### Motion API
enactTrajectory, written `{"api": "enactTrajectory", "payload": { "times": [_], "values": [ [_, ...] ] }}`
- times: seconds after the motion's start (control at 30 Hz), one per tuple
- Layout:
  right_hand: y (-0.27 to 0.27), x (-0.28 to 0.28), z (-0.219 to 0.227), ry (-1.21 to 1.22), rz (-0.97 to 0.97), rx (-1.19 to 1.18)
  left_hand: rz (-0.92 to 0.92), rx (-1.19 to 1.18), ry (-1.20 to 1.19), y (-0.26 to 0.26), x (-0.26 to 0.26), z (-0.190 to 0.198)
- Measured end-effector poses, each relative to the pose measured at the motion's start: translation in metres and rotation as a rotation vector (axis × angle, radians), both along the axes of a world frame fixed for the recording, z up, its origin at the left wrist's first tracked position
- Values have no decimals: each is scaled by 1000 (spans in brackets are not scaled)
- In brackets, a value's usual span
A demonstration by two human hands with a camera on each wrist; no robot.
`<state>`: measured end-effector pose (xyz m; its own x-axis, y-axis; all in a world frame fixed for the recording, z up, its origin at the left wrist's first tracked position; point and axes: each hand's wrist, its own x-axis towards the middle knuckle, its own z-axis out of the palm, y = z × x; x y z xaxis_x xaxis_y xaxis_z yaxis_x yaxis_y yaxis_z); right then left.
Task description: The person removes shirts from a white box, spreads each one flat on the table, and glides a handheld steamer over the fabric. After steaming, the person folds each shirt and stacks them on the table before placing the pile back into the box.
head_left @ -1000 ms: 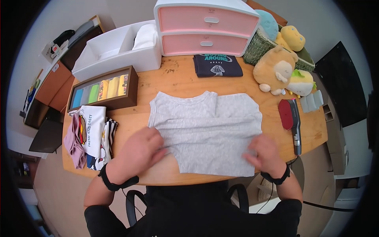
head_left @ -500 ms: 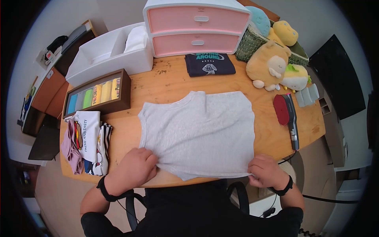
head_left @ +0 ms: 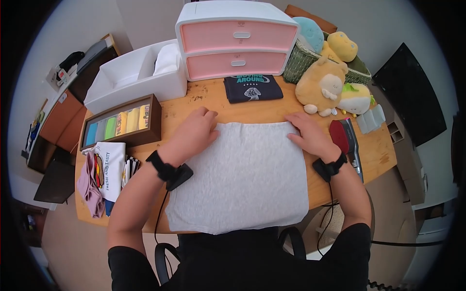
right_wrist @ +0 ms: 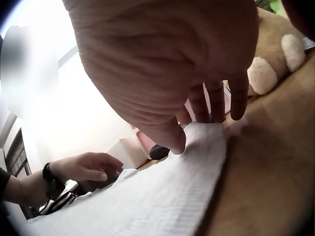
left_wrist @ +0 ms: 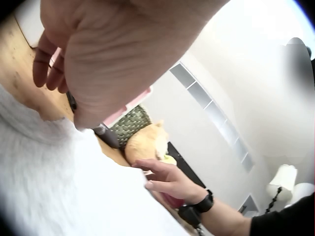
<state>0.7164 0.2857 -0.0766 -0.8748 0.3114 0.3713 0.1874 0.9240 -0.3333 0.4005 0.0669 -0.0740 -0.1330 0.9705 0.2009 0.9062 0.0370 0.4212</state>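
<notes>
A light grey garment lies spread at the table's front, its lower edge reaching the person's body. At its upper left corner is the left hand, fingers relaxed and spread, thumb by the cloth. The right hand is at the upper right corner, its fingers loosely extended. In the right wrist view the right hand hovers over the corner of the cloth, thumb close to it; whether it touches is unclear. The left wrist view shows the left hand above the garment's edge, gripping nothing visible.
Behind stand a pink-and-white drawer unit, a white divided bin and a folded dark shirt. Left are a brown box and folded clothes. Right are plush toys and a red-headed brush.
Both hands have let go of the garment's lower corners and moved up to its far corners. The cloth now lies nearer the body, its far edge straighter.
</notes>
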Motion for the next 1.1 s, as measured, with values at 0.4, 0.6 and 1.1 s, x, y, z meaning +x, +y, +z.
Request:
{"api": "enactTrajectory", "payload": {
  "times": [0.4, 0.6, 1.1],
  "values": [
    [25, -6, 6, -91, -123, -856, 17, -247, -466, 22, -14, 12],
    [43, -29, -3, -137, -284, -567, 7, -222, -422, 42, -42, -1],
    [23, -24, -19, 373, -364, -1163, 59, -200, -442, 31, -30, 16]
  ]
}}
